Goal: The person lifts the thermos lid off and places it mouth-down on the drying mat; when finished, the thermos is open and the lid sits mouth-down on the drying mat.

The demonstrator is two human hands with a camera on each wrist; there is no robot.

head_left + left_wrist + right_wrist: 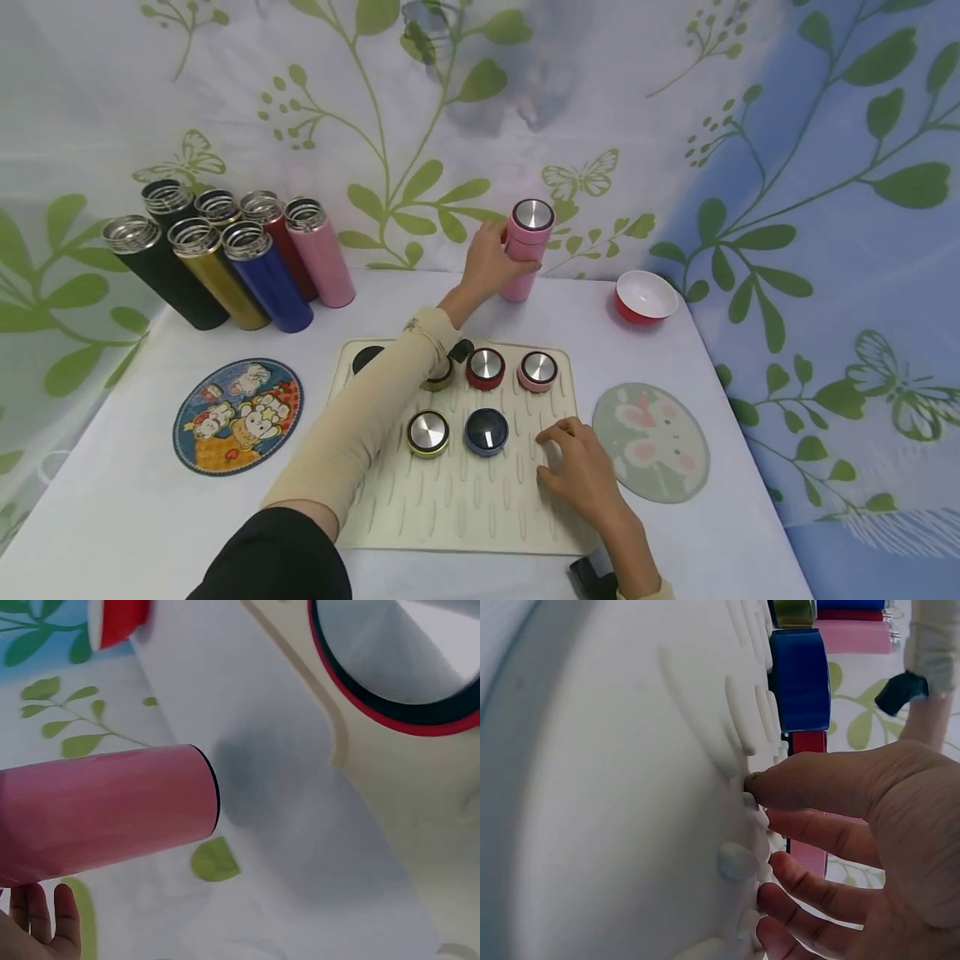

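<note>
My left hand (487,262) grips a pink thermos bottle (528,242) upright at the back of the table. It has a steel-topped lid on, and its base (199,795) shows close over the white cloth in the left wrist view. Over the right part of a cream ribbed mat (450,521) is my right hand (581,471), holding nothing, fingers loosely bent, with fingertips right at the ribs. On the mat sit a red lid (486,367), a pink lid (537,371), a blue lid (486,432) and a gold lid (428,433). My left sleeve partly hides other lids behind it.
Several lidless bottles stand at the back left, among them a blue one (268,279) and a pink one (321,254). A red-and-white bowl (645,297) is at the back right. Round placemats flank the mat: a cartoon one (238,417) and a green rabbit one (651,442).
</note>
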